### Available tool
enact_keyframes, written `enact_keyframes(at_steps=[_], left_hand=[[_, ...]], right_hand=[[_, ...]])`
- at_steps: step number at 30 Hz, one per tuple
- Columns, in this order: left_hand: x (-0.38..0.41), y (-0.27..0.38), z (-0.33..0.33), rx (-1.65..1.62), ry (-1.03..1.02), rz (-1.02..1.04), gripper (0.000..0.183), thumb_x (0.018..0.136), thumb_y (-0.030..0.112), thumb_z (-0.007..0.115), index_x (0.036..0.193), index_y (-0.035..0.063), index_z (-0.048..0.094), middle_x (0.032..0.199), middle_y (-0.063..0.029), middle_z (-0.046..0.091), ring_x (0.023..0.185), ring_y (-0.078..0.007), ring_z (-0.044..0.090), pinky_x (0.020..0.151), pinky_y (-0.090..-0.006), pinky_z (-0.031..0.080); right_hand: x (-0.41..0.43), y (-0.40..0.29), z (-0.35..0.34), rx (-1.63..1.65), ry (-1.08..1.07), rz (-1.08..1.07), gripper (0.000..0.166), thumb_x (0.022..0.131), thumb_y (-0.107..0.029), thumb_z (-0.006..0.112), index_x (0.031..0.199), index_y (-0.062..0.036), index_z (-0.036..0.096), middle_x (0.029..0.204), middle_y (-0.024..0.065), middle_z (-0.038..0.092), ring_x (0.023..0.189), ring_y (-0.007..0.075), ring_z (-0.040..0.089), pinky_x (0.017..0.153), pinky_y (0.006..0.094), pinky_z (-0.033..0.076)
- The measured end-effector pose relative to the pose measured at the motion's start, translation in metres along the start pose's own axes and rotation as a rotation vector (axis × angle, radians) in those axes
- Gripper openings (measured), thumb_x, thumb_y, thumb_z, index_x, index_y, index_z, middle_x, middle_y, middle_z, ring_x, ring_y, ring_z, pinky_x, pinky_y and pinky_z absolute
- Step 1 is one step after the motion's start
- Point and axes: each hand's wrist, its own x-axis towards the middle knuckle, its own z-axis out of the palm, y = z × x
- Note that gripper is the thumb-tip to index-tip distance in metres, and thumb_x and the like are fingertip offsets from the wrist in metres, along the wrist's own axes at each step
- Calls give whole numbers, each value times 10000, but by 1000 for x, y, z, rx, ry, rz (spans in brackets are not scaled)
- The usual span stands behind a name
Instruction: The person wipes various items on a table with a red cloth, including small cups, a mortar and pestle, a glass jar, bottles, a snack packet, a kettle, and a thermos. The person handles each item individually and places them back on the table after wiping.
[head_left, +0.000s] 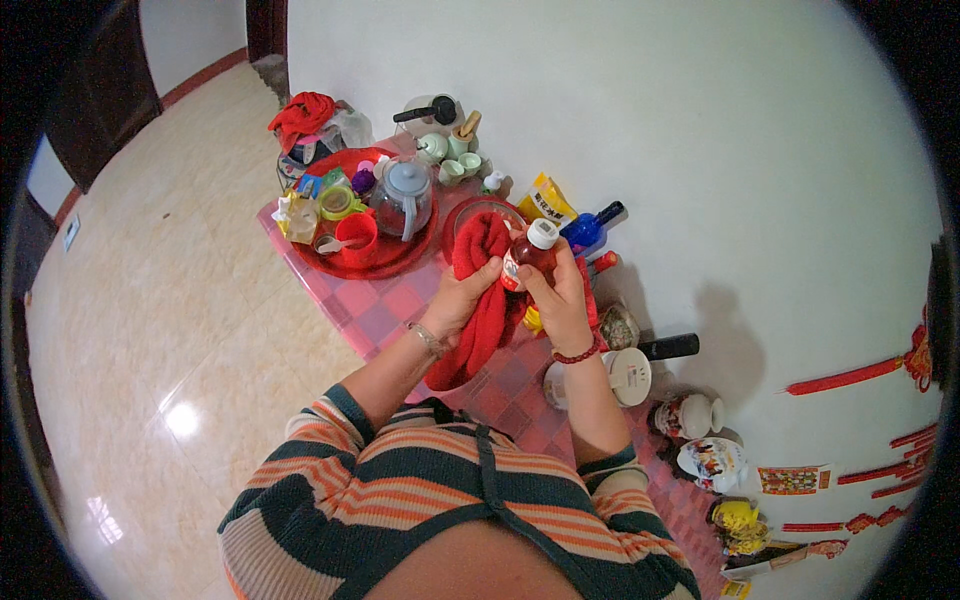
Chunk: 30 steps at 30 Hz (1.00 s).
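Note:
My left hand (459, 300) grips a red cloth (480, 330) that hangs down in folds over the table's near edge. In my right hand (556, 296) is a small bottle of dark liquid (534, 251) with a white cap, tilted upright, its printed label turned to the left. The cloth touches or nearly touches the bottle's left side. Behind the cloth lies a round red tray or dish (452, 225), partly covered. A yellow printed bag (546, 201) and a blue glass bottle (589, 230) are just beyond the right hand.
A red round tray (409, 259) holds a glass teapot (405, 199), a red cup (357, 238) and packets. Behind it stand pale green teaware (433, 148) and a white-capped bottle (492, 182). A white lidded container (628, 377), vases (712, 463) and a wall (675, 112) line the right.

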Motion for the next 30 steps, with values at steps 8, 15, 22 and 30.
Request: enact_keyframes(at_steps=[8, 15, 22, 30], left_hand=[[-8, 2, 16, 78, -28, 77, 580, 953, 496, 437, 1342, 68, 398, 1232, -98, 556, 1095, -203, 563, 954, -364, 456], [-7, 29, 3, -76, -130, -88, 530, 960, 487, 403, 1292, 78, 465, 1143, -123, 615, 1002, -238, 619, 894, -375, 500], [-18, 6, 24, 173, -12, 173, 528, 968, 372, 491, 1363, 38, 388, 1270, -63, 501, 1154, -147, 469, 978, -311, 392], [-11, 34, 14, -243, -225, -152, 475, 962, 400, 489, 1302, 68, 462, 1210, -85, 571, 1033, -195, 584, 919, -338, 472]], right_hand=[[-8, 14, 23, -474, 125, -200, 572, 909, -152, 546, 1396, 15, 298, 1395, 191, 374, 1250, 278, 426, 1022, 370, 358], [-15, -7, 45, -295, 95, -267, 496, 976, -102, 409, 1433, 15, 254, 1456, 201, 311, 1322, 296, 360, 997, 368, 414], [6, -9, 39, -452, 325, -257, 450, 954, -86, 495, 1377, 25, 390, 1391, 149, 451, 1269, 229, 434, 1041, 317, 343], [-7, -15, 33, -239, 134, -177, 529, 924, -188, 540, 1375, 20, 357, 1337, 194, 444, 1213, 316, 448, 1032, 394, 336]])
